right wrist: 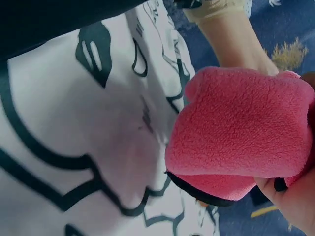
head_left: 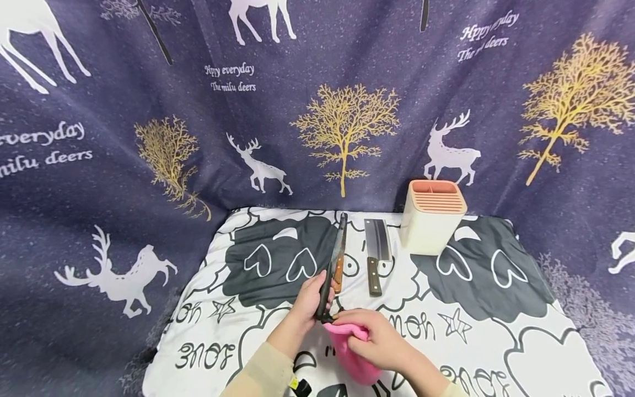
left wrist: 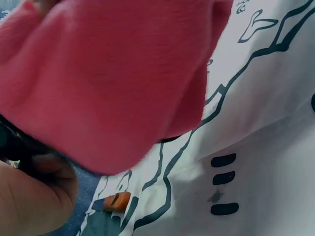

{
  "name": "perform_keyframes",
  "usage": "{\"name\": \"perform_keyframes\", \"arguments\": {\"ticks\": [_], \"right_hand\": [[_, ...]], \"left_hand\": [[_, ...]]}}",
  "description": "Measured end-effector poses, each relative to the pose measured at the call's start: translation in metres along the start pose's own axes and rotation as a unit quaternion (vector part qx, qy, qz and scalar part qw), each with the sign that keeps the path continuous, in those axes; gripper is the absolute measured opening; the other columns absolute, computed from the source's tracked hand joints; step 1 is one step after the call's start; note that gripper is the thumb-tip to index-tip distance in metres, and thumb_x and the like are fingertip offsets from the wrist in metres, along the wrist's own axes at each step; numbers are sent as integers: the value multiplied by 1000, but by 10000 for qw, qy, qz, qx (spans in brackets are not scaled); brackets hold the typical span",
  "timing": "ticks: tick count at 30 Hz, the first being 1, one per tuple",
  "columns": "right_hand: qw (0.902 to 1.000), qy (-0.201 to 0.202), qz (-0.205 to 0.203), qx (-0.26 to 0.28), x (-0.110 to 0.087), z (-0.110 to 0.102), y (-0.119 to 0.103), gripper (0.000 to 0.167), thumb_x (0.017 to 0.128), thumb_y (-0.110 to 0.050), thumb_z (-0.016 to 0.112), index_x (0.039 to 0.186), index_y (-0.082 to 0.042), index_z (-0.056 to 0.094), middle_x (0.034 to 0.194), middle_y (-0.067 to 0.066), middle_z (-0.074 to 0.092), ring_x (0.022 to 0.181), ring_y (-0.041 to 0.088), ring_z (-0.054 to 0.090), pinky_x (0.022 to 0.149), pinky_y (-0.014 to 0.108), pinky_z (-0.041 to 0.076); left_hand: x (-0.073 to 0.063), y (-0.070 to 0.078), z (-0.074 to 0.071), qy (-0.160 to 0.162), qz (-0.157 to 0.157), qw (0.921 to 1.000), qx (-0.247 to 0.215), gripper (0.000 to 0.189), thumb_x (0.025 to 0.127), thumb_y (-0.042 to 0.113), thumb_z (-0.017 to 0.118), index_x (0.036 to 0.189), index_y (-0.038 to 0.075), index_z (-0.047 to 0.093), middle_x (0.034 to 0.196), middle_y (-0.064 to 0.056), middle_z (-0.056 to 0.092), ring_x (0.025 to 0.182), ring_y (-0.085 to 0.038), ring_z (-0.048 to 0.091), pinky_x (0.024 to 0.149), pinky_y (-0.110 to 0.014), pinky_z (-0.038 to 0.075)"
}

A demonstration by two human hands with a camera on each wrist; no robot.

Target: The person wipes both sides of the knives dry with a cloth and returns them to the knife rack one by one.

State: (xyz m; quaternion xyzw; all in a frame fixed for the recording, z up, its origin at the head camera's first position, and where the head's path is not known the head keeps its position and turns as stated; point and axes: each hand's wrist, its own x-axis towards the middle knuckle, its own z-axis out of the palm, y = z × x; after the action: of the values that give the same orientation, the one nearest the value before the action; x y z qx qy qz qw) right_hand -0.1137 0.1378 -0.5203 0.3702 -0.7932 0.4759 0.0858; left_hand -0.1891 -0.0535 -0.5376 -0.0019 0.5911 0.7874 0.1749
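Observation:
My left hand (head_left: 308, 300) grips a long black object (head_left: 324, 295), its lower end close against a pink cloth (head_left: 353, 358); its exact kind I cannot tell. The cloth is bunched in my right hand (head_left: 374, 336), whose fingers pinch it around that lower end. In the left wrist view the cloth (left wrist: 118, 78) covers much of the scene, with the left thumb (left wrist: 54, 172) below it. Its fuzzy folds and dark edging show in the right wrist view. Just beyond the left fingers lies a knife with an orange-brown wooden handle (head_left: 339, 274), partly overlapped by the black object.
A cleaver (head_left: 378, 248) with a dark wooden handle lies right of the knife. Farther right stands a cream knife block (head_left: 429, 226) with a slotted orange top. A patterned white cloth (head_left: 278, 325) covers the table, and a dark deer-print curtain (head_left: 297, 110) hangs behind.

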Motion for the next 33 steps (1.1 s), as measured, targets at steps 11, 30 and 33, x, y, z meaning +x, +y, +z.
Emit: {"name": "perform_keyframes", "arguments": {"ticks": [11, 30, 33], "right_hand": [[9900, 684, 1040, 670, -29, -17, 20, 48, 78, 9, 68, 119, -15, 76, 115, 4, 78, 102, 1, 68, 88, 15, 53], [9745, 1244, 1760, 622, -45, -36, 33, 47, 80, 11, 66, 119, -14, 76, 110, 4, 79, 90, -1, 65, 77, 17, 53], [9733, 1309, 1782, 615, -45, -38, 33, 45, 80, 10, 67, 118, -12, 76, 109, 7, 79, 91, -2, 65, 78, 16, 53]], "left_hand": [[2, -8, -4, -27, -143, 9989, -446, 24, 109, 29, 51, 92, 12, 54, 66, 2, 55, 39, -4, 45, 36, -17, 37], [0, -13, -4, 44, -372, 9990, -232, 15, 105, 19, 57, 98, 10, 47, 68, 4, 55, 43, -5, 48, 39, -20, 41], [0, -12, -5, 154, -450, 9983, -334, 11, 104, 18, 53, 104, 8, 51, 67, 4, 54, 42, -4, 46, 38, -18, 39]]}}
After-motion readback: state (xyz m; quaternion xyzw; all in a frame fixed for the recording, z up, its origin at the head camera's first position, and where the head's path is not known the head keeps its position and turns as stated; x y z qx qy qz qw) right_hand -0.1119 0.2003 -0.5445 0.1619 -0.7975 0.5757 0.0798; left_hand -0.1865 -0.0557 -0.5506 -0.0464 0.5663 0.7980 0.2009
